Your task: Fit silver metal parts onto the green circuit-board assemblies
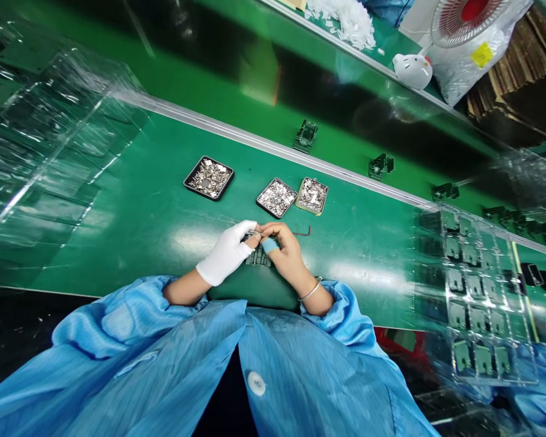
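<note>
My left hand point(230, 249), in a white glove with bare fingertips, is closed in a pinch near the table's front edge. My right hand point(286, 252) is bare, with blue tape round the thumb, and its fingertips are pinched against those of the left. Something small and thin shows between the fingers, too small to name. Just below the fingertips lies a green circuit board point(258, 257), partly hidden by the hands. An L-shaped hex key point(304, 232) rests on the table right beside my right hand.
Three small trays, a left one point(227, 179), a middle one point(277, 214) and a right one point(319, 212), hold metal parts. Clear plastic trays point(525, 364) with green boards stand right; more clear trays point(73, 115) are stacked left. Boards point(306, 135) stand beyond the metal rail point(236, 135).
</note>
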`<state>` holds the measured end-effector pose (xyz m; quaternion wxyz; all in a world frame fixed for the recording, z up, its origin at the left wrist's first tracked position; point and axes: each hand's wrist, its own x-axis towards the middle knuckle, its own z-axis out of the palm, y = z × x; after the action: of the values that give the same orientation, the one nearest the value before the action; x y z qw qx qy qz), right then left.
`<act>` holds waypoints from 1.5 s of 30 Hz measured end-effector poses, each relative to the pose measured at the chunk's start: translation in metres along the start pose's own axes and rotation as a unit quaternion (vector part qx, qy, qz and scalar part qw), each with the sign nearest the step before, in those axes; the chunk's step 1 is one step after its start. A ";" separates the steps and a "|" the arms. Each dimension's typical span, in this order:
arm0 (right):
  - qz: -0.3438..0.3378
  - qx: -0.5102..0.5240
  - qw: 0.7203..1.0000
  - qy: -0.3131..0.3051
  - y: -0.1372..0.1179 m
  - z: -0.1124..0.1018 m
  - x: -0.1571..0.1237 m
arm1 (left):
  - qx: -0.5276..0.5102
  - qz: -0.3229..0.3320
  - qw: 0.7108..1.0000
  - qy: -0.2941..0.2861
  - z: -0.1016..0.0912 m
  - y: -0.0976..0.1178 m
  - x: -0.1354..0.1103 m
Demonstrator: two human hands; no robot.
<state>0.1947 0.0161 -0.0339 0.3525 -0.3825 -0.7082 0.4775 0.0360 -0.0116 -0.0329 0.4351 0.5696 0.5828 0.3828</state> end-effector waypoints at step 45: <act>-0.267 -0.254 0.929 -0.036 0.025 -0.014 0.002 | 0.362 -0.110 0.906 0.188 -0.140 0.034 0.242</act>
<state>0.2107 0.0294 -0.0532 0.3327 -0.2387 -0.8936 0.1837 -0.0784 0.2385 0.0283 0.1209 0.5378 0.8112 0.1953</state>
